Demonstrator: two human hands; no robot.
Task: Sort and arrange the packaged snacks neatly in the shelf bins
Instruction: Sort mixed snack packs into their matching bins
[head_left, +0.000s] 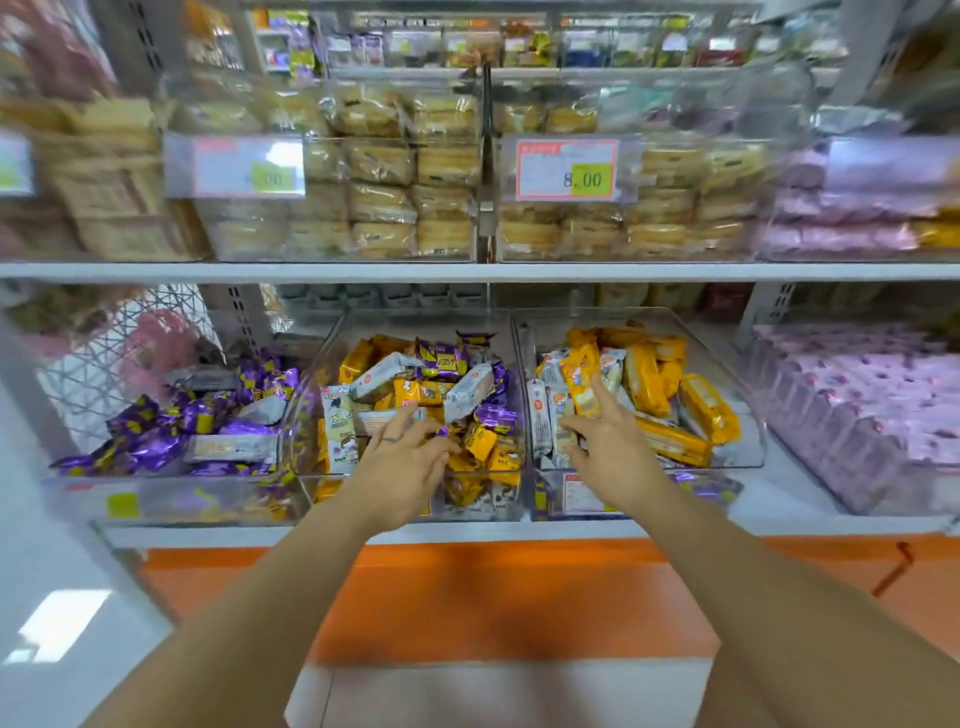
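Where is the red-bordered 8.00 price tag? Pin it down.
Head view, right of centre: the price tag hangs on the upper bin front, directly above the lower bin where the right hand reaches.

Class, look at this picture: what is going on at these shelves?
A person reaches both hands into clear bins on the lower shelf. The left hand hovers open over the middle bin of jumbled purple, yellow and white snack packs. The right hand touches yellow and white packs in the next bin.

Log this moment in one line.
left hand: open, over middle bin | right hand: open, touching white packs in right bin | middle bin: colours mixed, unsorted
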